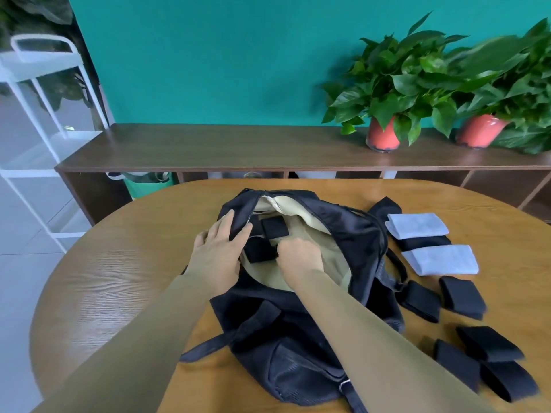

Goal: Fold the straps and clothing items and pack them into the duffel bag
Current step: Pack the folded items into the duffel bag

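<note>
From my remote station I see a plain teal wall that fills the back of the room. Against it stands a long, low sideboard of dark brown wood, with open compartments under its top. In the leftmost compartment something green shows. On the right part of the top stand two leafy green plants, each in a red pot. At the left a white metal rack stands on a floor of pale tiles. Nearest to me is a round wooden bench with clear grain. The light is soft and even, and shadows are weak.
</note>
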The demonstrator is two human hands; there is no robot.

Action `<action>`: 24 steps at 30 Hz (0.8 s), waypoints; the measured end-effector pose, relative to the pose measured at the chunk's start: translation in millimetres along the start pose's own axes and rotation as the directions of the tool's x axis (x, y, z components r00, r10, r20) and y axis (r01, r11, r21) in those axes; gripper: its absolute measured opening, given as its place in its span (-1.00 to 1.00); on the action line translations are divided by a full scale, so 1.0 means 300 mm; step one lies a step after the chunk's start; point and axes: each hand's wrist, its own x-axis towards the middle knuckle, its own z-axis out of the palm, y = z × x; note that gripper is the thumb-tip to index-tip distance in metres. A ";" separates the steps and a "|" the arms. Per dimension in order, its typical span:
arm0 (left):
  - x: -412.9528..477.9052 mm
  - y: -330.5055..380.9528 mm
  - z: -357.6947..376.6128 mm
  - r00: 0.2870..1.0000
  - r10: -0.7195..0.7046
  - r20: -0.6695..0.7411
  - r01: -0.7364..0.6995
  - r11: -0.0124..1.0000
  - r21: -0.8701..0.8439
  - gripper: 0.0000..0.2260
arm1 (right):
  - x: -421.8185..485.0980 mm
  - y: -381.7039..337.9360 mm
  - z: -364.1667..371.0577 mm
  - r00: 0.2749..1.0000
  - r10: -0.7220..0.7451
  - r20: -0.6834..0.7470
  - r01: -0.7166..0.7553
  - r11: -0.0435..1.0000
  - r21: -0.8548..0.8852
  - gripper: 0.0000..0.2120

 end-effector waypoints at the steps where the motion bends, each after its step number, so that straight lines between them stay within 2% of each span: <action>1: 0.003 -0.005 0.007 1.000 0.004 -0.002 -0.004 1.000 -0.001 -0.35 | 0.000 0.006 0.013 1.000 0.018 0.000 -0.018 1.000 0.007 -0.89; 5: 0.014 -0.010 0.029 1.000 0.005 0.003 -0.005 1.000 -0.006 -0.36 | -0.004 0.029 0.037 0.997 0.072 0.022 -0.071 0.997 -0.029 -0.71; 24: 0.016 -0.005 0.016 1.000 0.001 0.008 -0.002 0.998 0.060 -0.29 | 0.049 0.015 0.012 0.999 0.033 -0.005 -0.033 0.999 -0.019 -0.78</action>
